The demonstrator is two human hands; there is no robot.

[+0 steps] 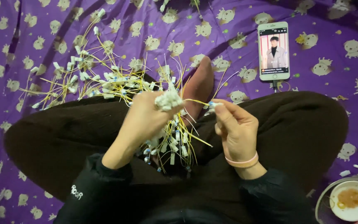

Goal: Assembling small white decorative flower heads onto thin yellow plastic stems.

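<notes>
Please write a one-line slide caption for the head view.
Seated person's left hand grips a bundle of yellow wires while the right hand pinches one wire's connector.

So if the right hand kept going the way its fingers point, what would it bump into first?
Probably the white bunch held in the left hand. The right hand points left toward it along a yellow wire, though depth is hard to judge.

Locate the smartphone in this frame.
In the head view, the smartphone lies screen-up on the purple patterned sheet, upper right, just beyond the person's right knee and up and right of the right hand.
</notes>
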